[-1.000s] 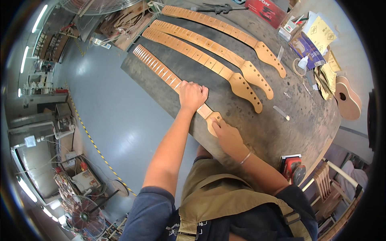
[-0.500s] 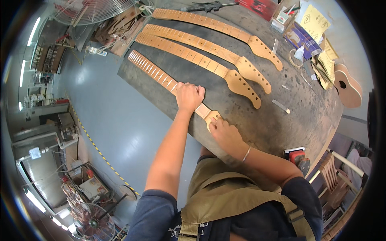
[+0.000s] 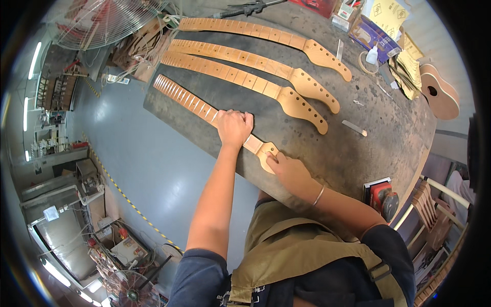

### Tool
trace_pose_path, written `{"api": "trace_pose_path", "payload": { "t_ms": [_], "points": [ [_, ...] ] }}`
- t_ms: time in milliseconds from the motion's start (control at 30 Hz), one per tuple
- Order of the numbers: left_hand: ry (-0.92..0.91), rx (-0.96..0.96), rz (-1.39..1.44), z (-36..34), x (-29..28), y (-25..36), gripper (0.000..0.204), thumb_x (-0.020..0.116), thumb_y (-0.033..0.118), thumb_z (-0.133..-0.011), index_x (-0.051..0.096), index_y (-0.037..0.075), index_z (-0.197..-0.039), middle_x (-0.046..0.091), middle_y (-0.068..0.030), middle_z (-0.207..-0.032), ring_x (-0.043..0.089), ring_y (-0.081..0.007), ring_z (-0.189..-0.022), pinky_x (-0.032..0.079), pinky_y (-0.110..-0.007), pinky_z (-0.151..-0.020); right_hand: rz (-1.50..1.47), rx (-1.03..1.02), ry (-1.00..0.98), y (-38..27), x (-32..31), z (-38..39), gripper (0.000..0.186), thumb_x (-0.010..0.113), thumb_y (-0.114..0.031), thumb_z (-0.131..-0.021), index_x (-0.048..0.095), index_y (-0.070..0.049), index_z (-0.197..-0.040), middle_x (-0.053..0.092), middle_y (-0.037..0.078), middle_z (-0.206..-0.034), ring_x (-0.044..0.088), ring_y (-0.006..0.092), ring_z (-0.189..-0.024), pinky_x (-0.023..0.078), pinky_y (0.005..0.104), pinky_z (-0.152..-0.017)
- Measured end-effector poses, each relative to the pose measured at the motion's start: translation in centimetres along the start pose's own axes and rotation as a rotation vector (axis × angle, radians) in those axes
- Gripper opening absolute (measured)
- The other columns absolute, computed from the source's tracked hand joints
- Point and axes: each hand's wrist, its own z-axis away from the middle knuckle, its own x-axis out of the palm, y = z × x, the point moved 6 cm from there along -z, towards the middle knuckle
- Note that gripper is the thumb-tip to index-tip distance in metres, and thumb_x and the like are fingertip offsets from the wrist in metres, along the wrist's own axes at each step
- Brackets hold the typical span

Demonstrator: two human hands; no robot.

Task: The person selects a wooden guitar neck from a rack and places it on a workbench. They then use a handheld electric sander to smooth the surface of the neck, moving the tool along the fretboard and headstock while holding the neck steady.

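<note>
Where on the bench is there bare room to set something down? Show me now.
Largest free patch: the bench between right hand, nearer grey strip and sander. A narrower lane runs between the held neck and the closest of the three other necks. Crowded: far right corner, with purple box, bottle and papers.

Guitar necks (image 3: 250,82), a red sander (image 3: 379,195) and a guitar body (image 3: 445,102) show a workshop.

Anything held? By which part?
Nearest guitar neck: left hand closed over its fretboard, toward the headstock. Right hand touches the headstock; whether it grips is unclear.
</note>
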Motion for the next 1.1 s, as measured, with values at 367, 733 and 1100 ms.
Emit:
{"api": "trace_pose_path", "payload": {
  "t_ms": [367,733,1100],
  "points": [
    [0.083,0.017,0.003,-0.1,0.2,-0.3,0.038,0.064,0.024,-0.088,0.071,0.003,-0.058,0.072,-0.0155,-0.069,0.066,-0.0316,-0.07,0.045,-0.042,-0.083,-0.142,0.087,0.015,-0.1,-0.2,-0.7,0.03,0.061,-0.005,-0.092,0.057,-0.004,-0.122,0.065,0.02,-0.101,0.07,0.0375,-0.075,0.058,0.0465,-0.065],
    [0.022,-0.015,0.012,-0.3,-0.4,-0.1,0.039,0.063,0.026,-0.091,0.072,0.001,-0.063,0.071,-0.0162,-0.07,0.066,-0.034,-0.073,0.046,-0.044,-0.084,-0.84,0.505,0.178,2.0,1.8,-1.0,0.01,0.06,-0.01,-0.1,0.061,-0.001,-0.096,0.066,0.028,-0.082,0.065,0.0501,-0.081,0.052,0.0508,-0.067],
    [0.085,0.025,-0.003,-0.4,-0.4,0.0,0.039,0.061,0.024,-0.089,0.071,0.002,-0.059,0.071,-0.0144,-0.067,0.066,-0.0325,-0.07,0.046,-0.042,-0.084,-1.061,0.597,0.151,2.6,5.0,-0.5,0.007,0.058,-0.004,-0.104,0.063,0.002,-0.103,0.062,0.002,-0.073,0.055,0.0062,-0.066,0.045,0.0276,-0.059]
  ]
}}
